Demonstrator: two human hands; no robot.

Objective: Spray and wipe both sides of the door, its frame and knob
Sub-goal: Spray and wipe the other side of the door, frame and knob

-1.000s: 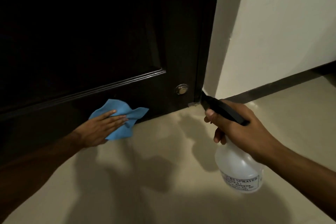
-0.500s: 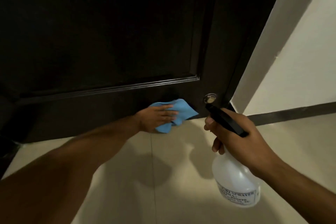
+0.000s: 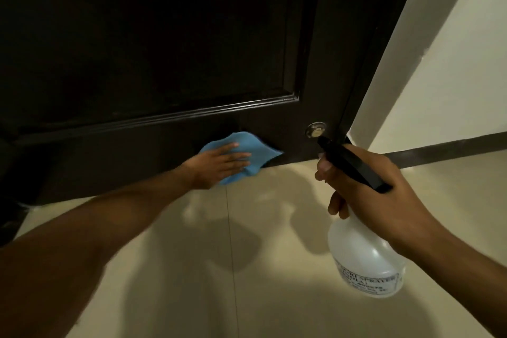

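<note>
Because the wiping has reached the bottom rail of the door, the left hand lies flat, fingers straight, pressing the blue cloth against the wood just above the floor, so the whole palm bears on it. Right of the cloth, the right hand has its grip clamped round the neck of the spray bottle, nozzle toward the door, held off it, presumably ready for respraying. A round metal fitting sits on the door beside the nozzle.
</note>
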